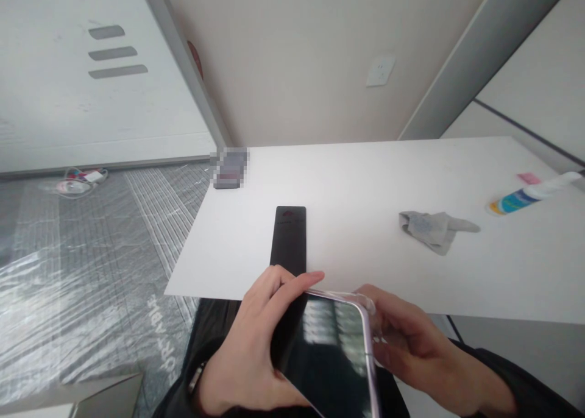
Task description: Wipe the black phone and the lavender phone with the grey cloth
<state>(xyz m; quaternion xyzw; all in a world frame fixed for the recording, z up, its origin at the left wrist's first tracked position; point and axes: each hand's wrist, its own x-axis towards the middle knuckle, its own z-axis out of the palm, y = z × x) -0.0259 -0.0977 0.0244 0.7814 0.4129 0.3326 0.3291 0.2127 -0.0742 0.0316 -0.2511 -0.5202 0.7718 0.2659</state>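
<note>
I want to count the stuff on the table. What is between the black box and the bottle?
In the head view, a crumpled grey cloth lies on the white table between the black box and the bottle.

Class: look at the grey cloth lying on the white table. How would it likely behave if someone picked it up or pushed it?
The grey cloth lies crumpled with soft folds, so it would probably hang limp when lifted. It looks thin and small, so it is likely light. Pushed across the smooth white table, it would probably bunch up or slide rather than roll; nothing about it suggests it is fragile.
</note>
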